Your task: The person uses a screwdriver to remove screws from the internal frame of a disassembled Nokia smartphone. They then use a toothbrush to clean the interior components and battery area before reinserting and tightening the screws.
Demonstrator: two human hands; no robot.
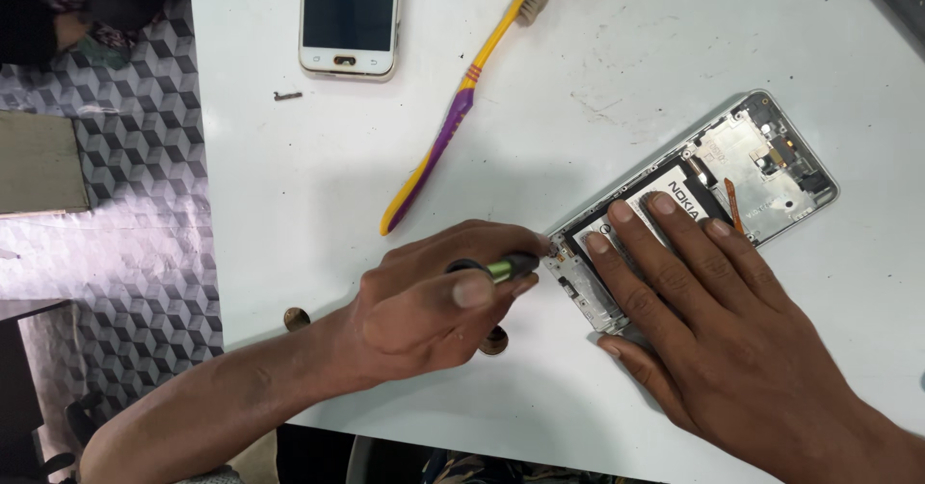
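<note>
white smartphone (349, 17) face up | yellow-purple toothbrush (461, 108) lying diagonally | small dark screw (287, 96) | white table (289, 214) | cube-patterned floor (125, 234)

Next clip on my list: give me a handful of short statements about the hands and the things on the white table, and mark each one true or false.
1. The left hand grips a small screwdriver with its tip at the opened phone. True.
2. The right hand lies flat on the opened phone, fingers spread over it. True.
3. The toothbrush is held in the right hand. False: it lies free on the table, touched by neither hand.
4. The white phone at the top edge lies screen up. True.
5. The opened phone has its back cover on. False: its inner parts are exposed.
</note>
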